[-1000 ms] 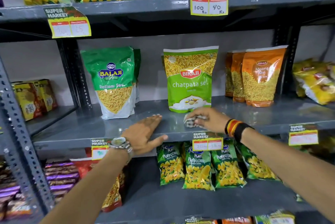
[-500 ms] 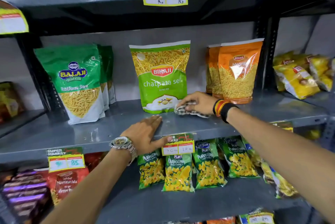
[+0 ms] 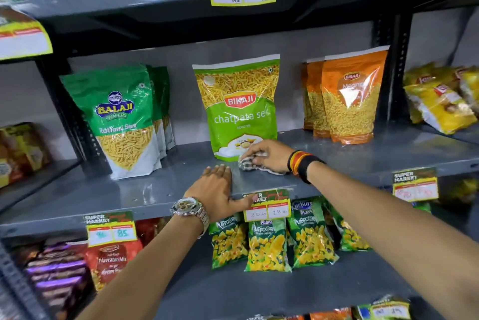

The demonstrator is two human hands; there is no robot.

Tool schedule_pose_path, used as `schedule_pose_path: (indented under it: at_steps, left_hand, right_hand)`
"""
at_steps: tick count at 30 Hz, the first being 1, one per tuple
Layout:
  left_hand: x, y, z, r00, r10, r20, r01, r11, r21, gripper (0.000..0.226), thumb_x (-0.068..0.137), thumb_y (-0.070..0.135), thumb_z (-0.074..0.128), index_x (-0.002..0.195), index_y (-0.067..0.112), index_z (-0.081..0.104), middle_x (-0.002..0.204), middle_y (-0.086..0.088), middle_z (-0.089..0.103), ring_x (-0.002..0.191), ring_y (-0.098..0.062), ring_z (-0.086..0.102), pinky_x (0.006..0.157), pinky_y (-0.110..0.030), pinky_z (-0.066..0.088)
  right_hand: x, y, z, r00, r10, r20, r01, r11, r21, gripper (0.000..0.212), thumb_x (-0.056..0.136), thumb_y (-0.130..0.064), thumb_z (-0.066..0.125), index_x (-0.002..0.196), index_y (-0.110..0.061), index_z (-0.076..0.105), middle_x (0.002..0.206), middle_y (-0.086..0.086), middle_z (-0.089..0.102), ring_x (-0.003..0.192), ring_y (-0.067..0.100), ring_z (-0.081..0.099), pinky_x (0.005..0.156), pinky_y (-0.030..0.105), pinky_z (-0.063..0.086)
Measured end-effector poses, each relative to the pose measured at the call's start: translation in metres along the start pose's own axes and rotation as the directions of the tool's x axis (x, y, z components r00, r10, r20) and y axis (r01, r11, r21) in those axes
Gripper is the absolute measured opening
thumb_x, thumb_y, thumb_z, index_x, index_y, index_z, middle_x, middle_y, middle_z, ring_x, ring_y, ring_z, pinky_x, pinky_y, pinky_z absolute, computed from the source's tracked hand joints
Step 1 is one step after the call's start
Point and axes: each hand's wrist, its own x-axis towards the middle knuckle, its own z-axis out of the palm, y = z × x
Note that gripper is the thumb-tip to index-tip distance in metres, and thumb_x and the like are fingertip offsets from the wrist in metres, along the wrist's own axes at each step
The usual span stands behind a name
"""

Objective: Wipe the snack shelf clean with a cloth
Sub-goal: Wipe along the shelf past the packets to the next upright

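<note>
Right hand (image 3: 269, 153) on cloth (image 3: 252, 164)

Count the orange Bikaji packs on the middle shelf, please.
3 visible: orange Bikaji packs stand in a row at the right of the shelf, front to back; more may be hidden behind.

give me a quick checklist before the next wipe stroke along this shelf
1. Cloth gripped under right hand: ok.
2. Cloth flat on the grey shelf: ok.
3. Left hand braced open on the shelf edge: ok.
4. Path toward the Bikaji pouch: not ok, it stands right behind the cloth.
5. Path left toward the Balaji pouch: ok, bare shelf.
6. Shelf already clean: cannot tell.
</note>
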Motion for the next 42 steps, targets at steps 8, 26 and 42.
schedule_pose_path:
  at_steps: [8, 26, 42]
  left_hand:
    - [0.006, -0.003, 0.008, 0.999, 0.047, -0.007, -0.047, 0.998, -0.046, 0.112, 0.081, 0.086, 0.028, 0.153, 0.0, 0.029, 0.161, -0.02, 0.029, 0.148, -0.033, 0.028, 0.123, -0.042, 0.022]
    - [0.002, -0.007, 0.008, 0.996, 0.089, -0.013, -0.089, 0.993, -0.077, 0.111, 0.085, 0.084, 0.026, 0.154, -0.004, 0.023, 0.161, -0.024, 0.026, 0.149, -0.035, 0.026, 0.122, -0.044, 0.023]
    - [0.003, -0.003, 0.005, 0.997, 0.078, 0.013, -0.077, 0.993, -0.086, 0.111, 0.083, 0.086, 0.026, 0.154, 0.001, 0.024, 0.163, -0.019, 0.025, 0.15, -0.031, 0.025, 0.121, -0.041, 0.024]
  right_hand:
    - [-0.046, 0.037, -0.058, 0.965, 0.205, -0.165, -0.204, 0.979, 0.025, 0.03, 0.093, -0.007, 0.061, 0.115, -0.024, 0.072, 0.129, 0.0, 0.064, 0.12, 0.014, 0.053, 0.098, 0.028, 0.04]
    - [-0.014, 0.006, -0.013, 0.971, 0.228, -0.064, -0.228, 0.974, 0.007, 0.028, 0.093, 0.0, 0.058, 0.106, -0.019, 0.073, 0.134, 0.006, 0.062, 0.131, 0.025, 0.052, 0.106, 0.039, 0.042]
    - [-0.033, 0.002, -0.007, 0.988, 0.145, -0.046, -0.146, 0.989, -0.018, 0.027, 0.095, -0.01, 0.058, 0.122, -0.012, 0.066, 0.13, 0.005, 0.062, 0.12, 0.02, 0.058, 0.091, 0.021, 0.043]
